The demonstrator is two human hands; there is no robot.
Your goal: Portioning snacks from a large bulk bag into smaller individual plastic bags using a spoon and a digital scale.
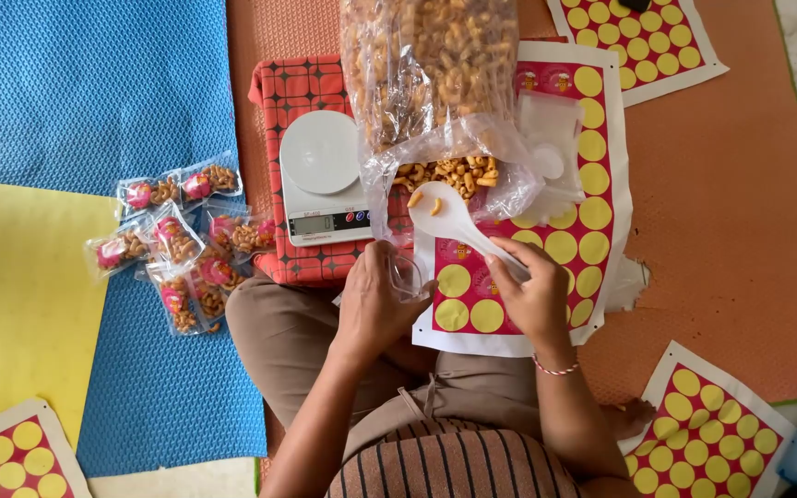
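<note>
My left hand holds a small clear plastic pouch with its mouth open, just in front of the white kitchen scale. My right hand grips the handle of a white plastic spoon that carries a couple of orange curled snacks. The spoon's bowl hovers at the mouth of a large clear bag of the same snacks, above and to the right of the pouch.
Several filled small snack packs lie left on the blue mat. The scale rests on a red patterned cushion. A sticker sheet with yellow circles lies under the bag, with similar sheets around it. A stack of empty clear pouches sits by the bag.
</note>
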